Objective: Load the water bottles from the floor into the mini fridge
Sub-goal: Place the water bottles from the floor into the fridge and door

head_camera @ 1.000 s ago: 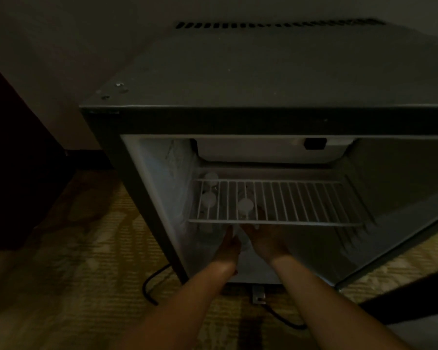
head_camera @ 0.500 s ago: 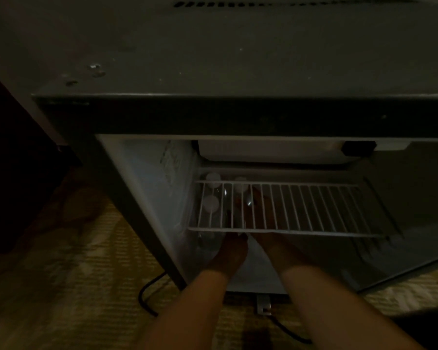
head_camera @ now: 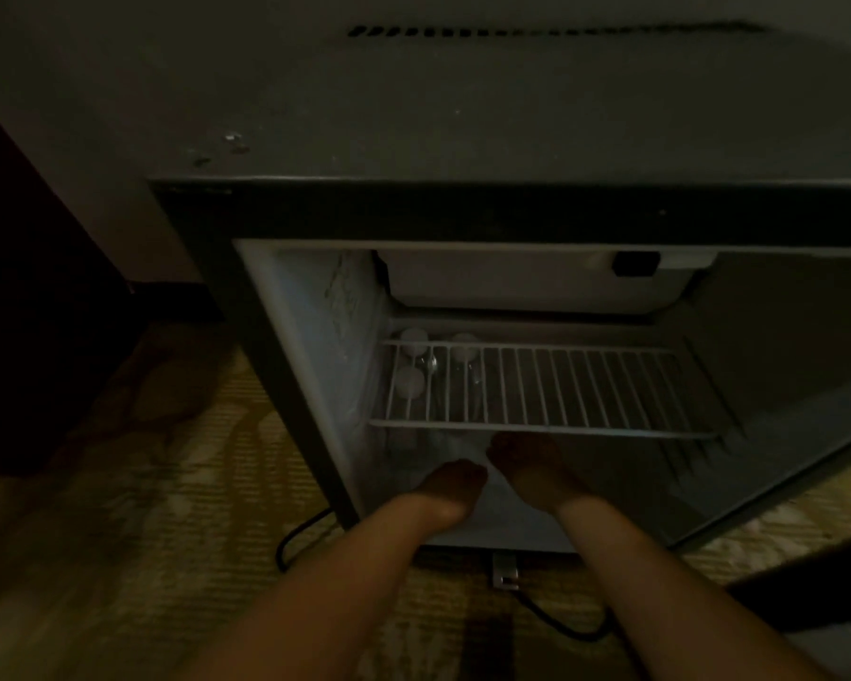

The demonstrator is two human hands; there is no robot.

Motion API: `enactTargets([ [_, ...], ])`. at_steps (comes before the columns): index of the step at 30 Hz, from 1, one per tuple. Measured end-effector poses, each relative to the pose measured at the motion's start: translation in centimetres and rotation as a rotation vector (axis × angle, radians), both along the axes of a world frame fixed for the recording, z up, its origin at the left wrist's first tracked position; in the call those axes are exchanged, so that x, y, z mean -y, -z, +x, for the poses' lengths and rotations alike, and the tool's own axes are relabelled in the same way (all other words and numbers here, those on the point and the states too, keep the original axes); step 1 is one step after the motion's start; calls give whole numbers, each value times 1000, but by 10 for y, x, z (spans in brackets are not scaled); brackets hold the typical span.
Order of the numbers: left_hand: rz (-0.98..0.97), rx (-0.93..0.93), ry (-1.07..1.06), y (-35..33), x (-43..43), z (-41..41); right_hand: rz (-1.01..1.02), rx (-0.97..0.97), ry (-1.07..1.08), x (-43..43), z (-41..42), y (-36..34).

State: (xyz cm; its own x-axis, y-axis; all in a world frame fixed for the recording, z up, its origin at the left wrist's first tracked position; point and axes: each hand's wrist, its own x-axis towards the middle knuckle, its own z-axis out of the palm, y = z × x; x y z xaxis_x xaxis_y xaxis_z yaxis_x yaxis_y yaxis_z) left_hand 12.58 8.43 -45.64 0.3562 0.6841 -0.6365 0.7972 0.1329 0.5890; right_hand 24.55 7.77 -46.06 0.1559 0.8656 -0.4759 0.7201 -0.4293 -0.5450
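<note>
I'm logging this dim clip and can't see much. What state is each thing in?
Fridge: open, unlit inside.
Wire shelf: in place, nothing on top.
Bottles: three caps visible, upright under the shelf at back left.
Left hand: below the shelf front; grip unclear.
Right hand: below the shelf front; grip unclear.
Cord: loose on the carpet.
</note>
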Motion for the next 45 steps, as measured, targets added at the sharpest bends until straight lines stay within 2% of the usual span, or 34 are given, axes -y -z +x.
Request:
enactTargets([
  [2,-70,-2,58,-5,8,-9,-64,60,-110,11,3,-8],
  [4,-120,-31,125,-17,19,-18,-144,36,-149,24,2,-22],
  [8,-77,-112,235,-49,32,-34,-236,76,-284,46,-1,-54],
  [12,84,-220,288,-95,53,-50,-147,113,-291,65,-11,-91],
  [17,132,-300,331,-150,89,-85,-65,113,-412,91,-38,-155],
  [25,285,-358,192,-247,156,-174,122,164,-624,141,-109,-252],
  [30,379,-480,97,-283,214,-248,213,197,-731,182,-179,-297],
  [37,300,-518,11,-281,312,-340,189,118,-822,253,-286,-292],
  [45,53,-294,-245,-199,421,-423,6,54,-967,334,-379,-215],
])
